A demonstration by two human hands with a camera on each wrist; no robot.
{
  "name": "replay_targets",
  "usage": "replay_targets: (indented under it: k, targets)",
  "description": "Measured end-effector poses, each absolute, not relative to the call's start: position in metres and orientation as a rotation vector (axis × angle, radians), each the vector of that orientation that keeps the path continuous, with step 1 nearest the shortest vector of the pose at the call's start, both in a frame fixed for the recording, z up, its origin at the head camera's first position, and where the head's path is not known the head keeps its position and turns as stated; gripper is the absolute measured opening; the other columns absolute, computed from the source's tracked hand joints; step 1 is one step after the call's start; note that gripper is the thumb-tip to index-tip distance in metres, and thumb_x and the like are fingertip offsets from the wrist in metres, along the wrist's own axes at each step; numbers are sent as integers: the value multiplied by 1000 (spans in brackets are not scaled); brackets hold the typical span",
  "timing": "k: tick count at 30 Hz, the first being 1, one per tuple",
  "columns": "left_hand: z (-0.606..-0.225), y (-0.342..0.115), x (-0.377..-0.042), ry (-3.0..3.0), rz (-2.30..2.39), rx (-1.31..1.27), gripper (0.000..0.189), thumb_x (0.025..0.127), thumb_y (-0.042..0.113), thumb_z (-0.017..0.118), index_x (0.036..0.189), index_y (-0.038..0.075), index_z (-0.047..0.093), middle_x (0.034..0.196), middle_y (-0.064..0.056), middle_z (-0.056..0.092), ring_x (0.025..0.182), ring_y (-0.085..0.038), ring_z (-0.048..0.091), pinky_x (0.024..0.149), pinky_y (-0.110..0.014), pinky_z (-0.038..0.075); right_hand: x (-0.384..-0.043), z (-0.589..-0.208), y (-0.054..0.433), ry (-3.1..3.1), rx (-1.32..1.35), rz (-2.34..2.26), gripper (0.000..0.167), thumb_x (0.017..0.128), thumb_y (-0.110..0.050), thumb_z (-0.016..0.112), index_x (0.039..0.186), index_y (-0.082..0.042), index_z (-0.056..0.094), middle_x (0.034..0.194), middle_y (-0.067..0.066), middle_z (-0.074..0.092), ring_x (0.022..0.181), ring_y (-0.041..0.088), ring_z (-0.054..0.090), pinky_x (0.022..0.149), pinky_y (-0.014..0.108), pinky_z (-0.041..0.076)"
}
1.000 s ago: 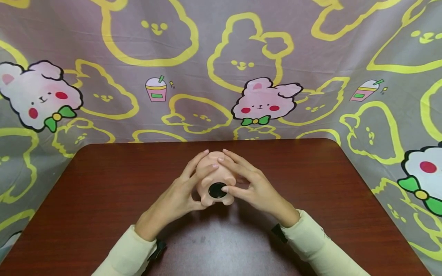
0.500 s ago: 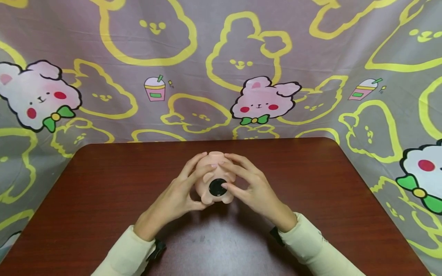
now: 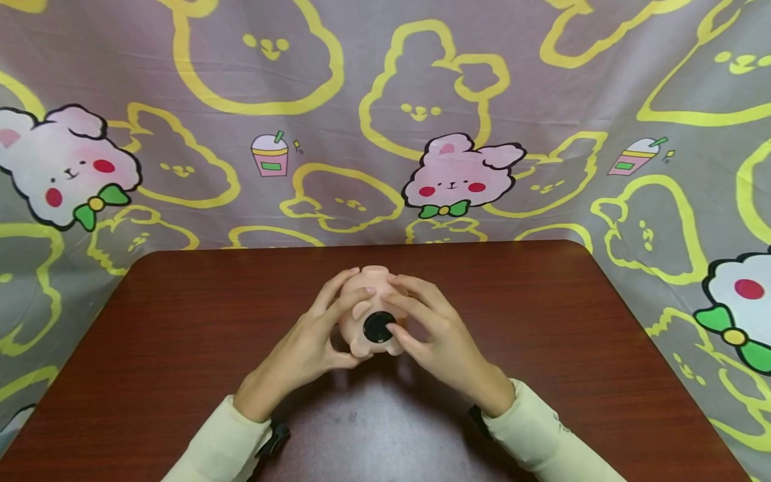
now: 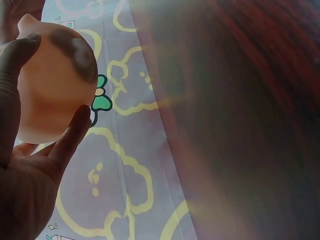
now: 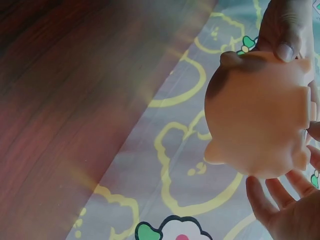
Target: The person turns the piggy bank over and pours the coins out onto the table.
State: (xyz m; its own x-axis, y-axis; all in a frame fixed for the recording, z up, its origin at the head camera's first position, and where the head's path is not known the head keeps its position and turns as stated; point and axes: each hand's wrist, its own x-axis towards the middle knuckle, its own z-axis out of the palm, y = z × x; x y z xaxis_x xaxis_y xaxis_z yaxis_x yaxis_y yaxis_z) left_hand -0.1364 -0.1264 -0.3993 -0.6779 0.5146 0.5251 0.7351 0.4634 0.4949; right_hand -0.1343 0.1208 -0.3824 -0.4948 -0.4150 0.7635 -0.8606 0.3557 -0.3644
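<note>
As the left hand (image 3: 308, 340) grips the pig figure (image 3: 376, 304) above the table (image 3: 199, 348), the right hand (image 3: 444, 329) clasps it, thumb on its black disc (image 3: 377, 327); apparent step: disc work, next needing steady support.

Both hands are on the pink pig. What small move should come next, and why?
Probably have the right hand nudge the black disc with its thumb while the left hand steadies the pink pig: the thumb tip lies at the disc's right edge, and the left hand grips the pig's other side.
</note>
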Motion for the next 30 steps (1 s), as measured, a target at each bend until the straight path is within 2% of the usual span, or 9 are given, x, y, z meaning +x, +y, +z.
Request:
replay_targets:
  k: [3, 6, 10, 14, 18, 24, 30]
  targets:
    - [-400, -126, -137, -2412, -1033, -1056, 103, 66, 14, 101, 153, 25, 46, 167, -14, 30, 119, -30, 61, 77, -32, 59, -134, -383, 119, -2024, 1114, 1010, 35, 90, -2, 79, 125, -2, 71, 135, 23, 62, 130, 36, 57, 117, 26, 43]
    - [-401, -126, -137, -2416, -1029, -1036, 104, 66, 14, 101, 153, 25, 46, 167, -14, 30, 127, -32, 60, 85, -39, 61, -131, -383, 118, -1998, 1115, 959, 27, 93, -4, 76, 119, -1, 72, 131, 21, 65, 129, 39, 58, 117, 35, 45]
    - [-400, -125, -137, -2427, -1025, -1006, 105, 65, 14, 100, 153, 25, 45, 166, -16, 32, 124, -32, 62, 86, -42, 61, -128, -382, 116, -1971, 1107, 868, 21, 94, -6, 74, 114, -2, 74, 126, 17, 68, 126, 41, 60, 110, 48, 48]
    - [-400, -124, -136, -2432, -1011, -988, 105, 64, 14, 101, 153, 25, 45, 166, -16, 32, 120, -31, 64, 84, -40, 61, -124, -382, 114, -1961, 1097, 809, 17, 98, -8, 70, 113, -3, 75, 122, 15, 71, 123, 39, 62, 103, 52, 50]
    - [-400, -122, -135, -2431, -1000, -976, 105, 65, 13, 101, 153, 25, 45, 166, -16, 32, 118, -31, 65, 83, -39, 61, -121, -382, 110, -1914, 1065, 750, 16, 102, -11, 64, 110, -3, 76, 116, 13, 73, 115, 37, 63, 94, 50, 50]
    - [-399, -120, -133, -2437, -990, -934, 105, 64, 15, 101, 153, 26, 44, 167, -13, 31, 118, -32, 66, 86, -42, 61, -119, -382, 104, -1837, 998, 650, 16, 100, -8, 62, 104, -3, 77, 110, 11, 75, 97, 30, 62, 75, 40, 47]
    - [-397, -117, -130, -2436, -1001, -922, 104, 64, 16, 101, 151, 26, 46, 167, -13, 32, 115, -33, 67, 87, -43, 61, -119, -385, 100, -1815, 1009, 615, 19, 102, -8, 59, 101, -2, 77, 103, 10, 74, 89, 26, 63, 69, 36, 47]
